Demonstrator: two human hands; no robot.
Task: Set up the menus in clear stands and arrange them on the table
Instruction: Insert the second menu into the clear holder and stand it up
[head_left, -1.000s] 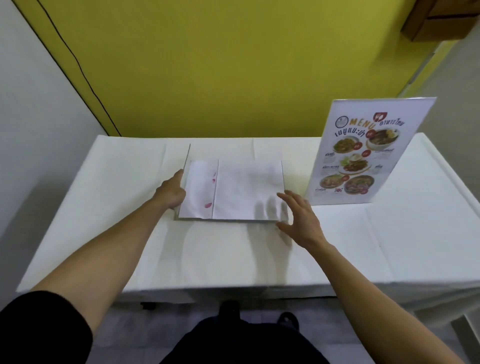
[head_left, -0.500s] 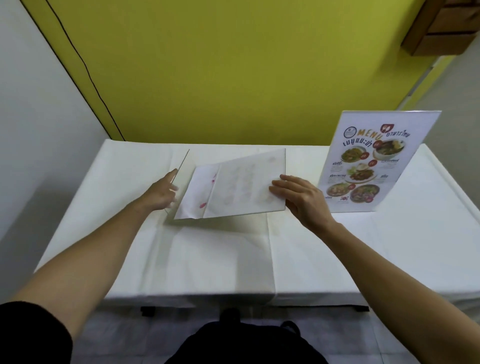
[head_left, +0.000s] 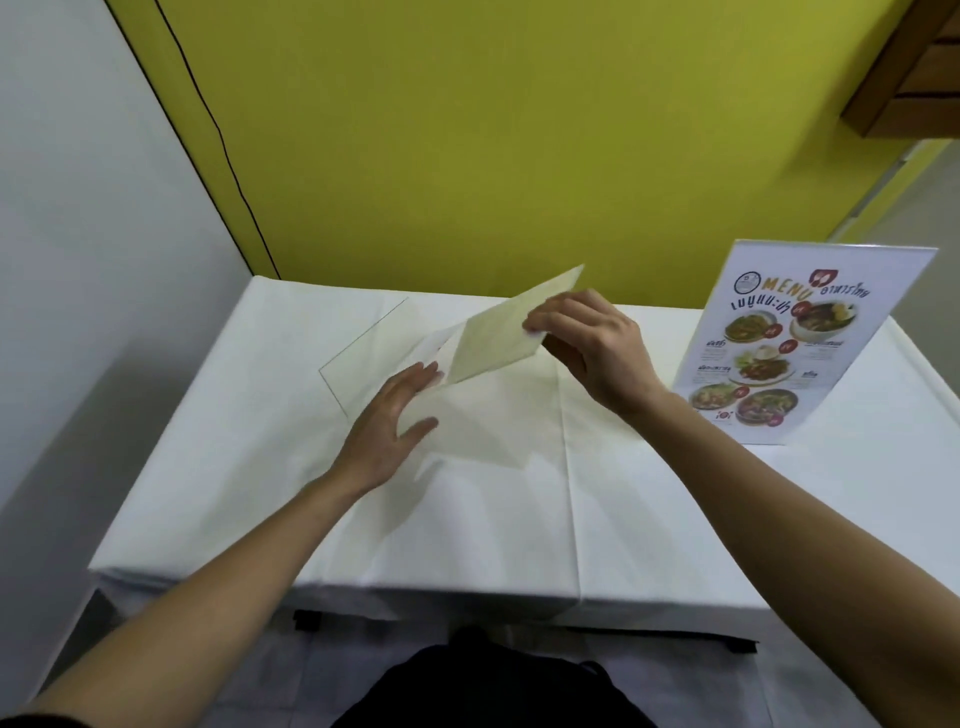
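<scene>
My right hand (head_left: 597, 348) pinches a menu sheet (head_left: 498, 338) by its right edge and holds it tilted above the table, pale back side towards me. The sheet's lower left corner sits in the empty clear stand (head_left: 363, 353), which lies at a slant on the white tablecloth (head_left: 519, 519). My left hand (head_left: 389, 421) grips the stand's near edge, fingers on top and thumb spread below. A second clear stand with a printed food menu (head_left: 810, 343) stands upright at the right.
The table is pushed against a yellow wall (head_left: 467, 156), with a grey wall (head_left: 78, 260) on its left. A wooden shelf (head_left: 914, 67) hangs at the upper right. My dark clothing shows below the table's front edge.
The menu sheet went from lying flat on the table to being lifted and tilted up by my right hand. My left hand shifted right along the clear stand.
</scene>
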